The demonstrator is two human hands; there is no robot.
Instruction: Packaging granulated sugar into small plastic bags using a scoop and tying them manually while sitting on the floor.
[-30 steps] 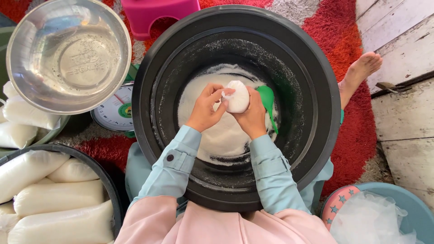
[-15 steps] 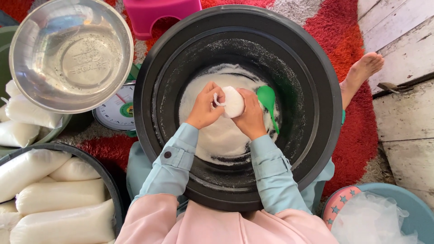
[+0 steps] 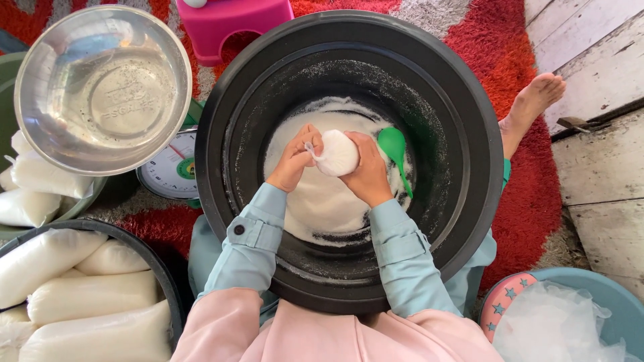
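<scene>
While gripped over the middle of the big black tub (image 3: 469, 221), small white filled bag (image 3: 337, 153) held between both hands, above the heap of white granules (image 3: 322, 201) on the tub floor. Left hand (image 3: 295, 157) pinched shut on the bag's twisted neck at its left side; right hand (image 3: 365, 167) cupped and closed around the bag's rounded body from the right. Likely soft and shifting under the fingers, moderately heavy for its bulk, thin plastic skin probably slick and easy to tear; best taken by the twisted neck with support under the belly. Green scoop (image 3: 394, 147) lying just beside the right hand, toward the tub's right wall. Nearer than the tub, light blue sleeves and pink clothing. At the lower left, another dark tub (image 3: 171, 288) packed with long filled white bags (image 3: 87, 295). At the lower right, a blue basin (image 3: 624, 302) with crumpled clear plastic bags (image 3: 550, 325). Farther left, a dial scale (image 3: 171, 171) partly under a steel bowl (image 3: 100, 87). Beyond the tub's far rim, a pink stool (image 3: 231, 23) on a red rug (image 3: 530, 201); a bare foot (image 3: 530, 107) at the right.
</scene>
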